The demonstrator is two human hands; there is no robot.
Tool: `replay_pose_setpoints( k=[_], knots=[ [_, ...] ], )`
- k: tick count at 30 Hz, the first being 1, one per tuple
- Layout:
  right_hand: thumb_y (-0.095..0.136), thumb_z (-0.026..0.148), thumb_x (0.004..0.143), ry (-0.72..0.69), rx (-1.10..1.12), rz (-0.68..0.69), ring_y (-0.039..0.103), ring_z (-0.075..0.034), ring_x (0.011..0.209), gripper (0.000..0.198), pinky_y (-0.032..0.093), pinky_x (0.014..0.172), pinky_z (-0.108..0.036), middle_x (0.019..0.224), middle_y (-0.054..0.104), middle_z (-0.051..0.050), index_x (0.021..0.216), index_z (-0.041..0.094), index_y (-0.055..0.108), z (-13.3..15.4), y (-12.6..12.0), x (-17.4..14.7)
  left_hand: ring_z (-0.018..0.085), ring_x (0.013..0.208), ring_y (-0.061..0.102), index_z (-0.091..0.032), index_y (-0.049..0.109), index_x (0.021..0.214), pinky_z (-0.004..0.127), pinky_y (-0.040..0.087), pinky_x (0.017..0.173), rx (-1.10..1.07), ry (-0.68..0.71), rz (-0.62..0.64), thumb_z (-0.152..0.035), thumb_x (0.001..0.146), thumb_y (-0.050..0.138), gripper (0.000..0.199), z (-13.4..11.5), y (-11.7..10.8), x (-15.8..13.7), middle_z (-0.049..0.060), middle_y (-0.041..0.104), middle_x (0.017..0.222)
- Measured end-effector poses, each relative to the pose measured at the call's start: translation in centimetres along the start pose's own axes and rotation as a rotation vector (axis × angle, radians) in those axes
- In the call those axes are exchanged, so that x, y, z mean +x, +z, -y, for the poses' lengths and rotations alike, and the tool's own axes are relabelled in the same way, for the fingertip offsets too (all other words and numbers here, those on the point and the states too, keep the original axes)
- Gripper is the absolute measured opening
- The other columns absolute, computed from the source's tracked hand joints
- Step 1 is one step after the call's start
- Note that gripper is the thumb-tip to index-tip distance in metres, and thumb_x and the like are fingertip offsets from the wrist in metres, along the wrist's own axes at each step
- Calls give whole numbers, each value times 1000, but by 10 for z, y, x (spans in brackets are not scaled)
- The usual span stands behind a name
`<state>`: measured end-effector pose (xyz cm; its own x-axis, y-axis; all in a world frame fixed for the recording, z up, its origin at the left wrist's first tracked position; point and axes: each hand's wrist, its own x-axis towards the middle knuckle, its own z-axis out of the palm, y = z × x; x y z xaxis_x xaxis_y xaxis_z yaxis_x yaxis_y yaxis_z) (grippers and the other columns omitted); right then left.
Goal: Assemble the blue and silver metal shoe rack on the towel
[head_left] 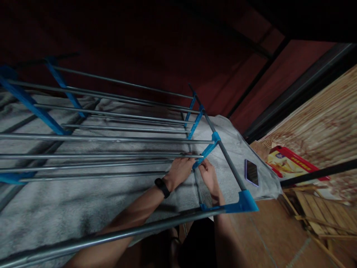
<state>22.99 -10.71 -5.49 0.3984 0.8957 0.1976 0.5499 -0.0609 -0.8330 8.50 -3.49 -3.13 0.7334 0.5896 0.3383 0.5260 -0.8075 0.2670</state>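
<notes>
Head view: blue plastic connector (205,152) of metal rack (111,139) sits at frame centre, long axis running from 7 to 1 o'clock. Left hand (180,169) lies at its 9 o'clock, fingers closed on steel rod (97,156) where rod end meets connector; black wristband (162,187) worn. Right hand (209,178) at its 6 o'clock, fingers pinched on connector's lower end. Both hands equally near. Rack laid across grey blanket (55,208); phone (251,172) rests on blanket at 3 o'clock. Red box (290,163) and wooden slats (320,212) on floor beyond, room dim.
</notes>
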Motion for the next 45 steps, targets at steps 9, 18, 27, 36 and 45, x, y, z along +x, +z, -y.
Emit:
replay_pose_setpoints(
  k=[9,18,27,36,45],
  knots=[
    [45,17,78,-35,52,-44,60,-19,80,30,47,77,-31,85,68,-1,103,22,61,5,2,-2,19,119,56,-18,58,124,35,40,105,119,249,-280,-13,96,44,32,5,1,-39,8,62,128],
    [41,17,85,-78,59,-97,61,-18,78,35,48,77,-32,88,67,0,115,24,59,19,-2,-4,21,98,60,-19,51,130,34,42,85,256,152,-93,-16,97,40,35,-2,-37,-5,10,65,109],
    [43,23,89,-80,40,-116,63,-19,88,58,48,89,-35,99,68,-2,146,27,36,13,-1,-6,23,92,61,-19,61,112,33,44,75,160,72,-43,-25,98,42,24,-8,-39,7,9,64,100],
    [43,23,92,-81,91,-104,61,-18,86,51,48,87,-32,99,67,-2,143,23,42,19,-1,-8,22,91,63,-19,63,108,31,43,72,107,29,-12,-18,97,41,24,-10,-47,13,9,65,100],
    [42,34,94,-121,90,-93,60,-20,97,42,48,89,-34,114,65,-5,134,24,50,17,-3,-3,22,91,63,-20,64,105,32,44,73,112,38,-37,-25,98,41,24,-8,-45,9,9,66,99]
  ],
)
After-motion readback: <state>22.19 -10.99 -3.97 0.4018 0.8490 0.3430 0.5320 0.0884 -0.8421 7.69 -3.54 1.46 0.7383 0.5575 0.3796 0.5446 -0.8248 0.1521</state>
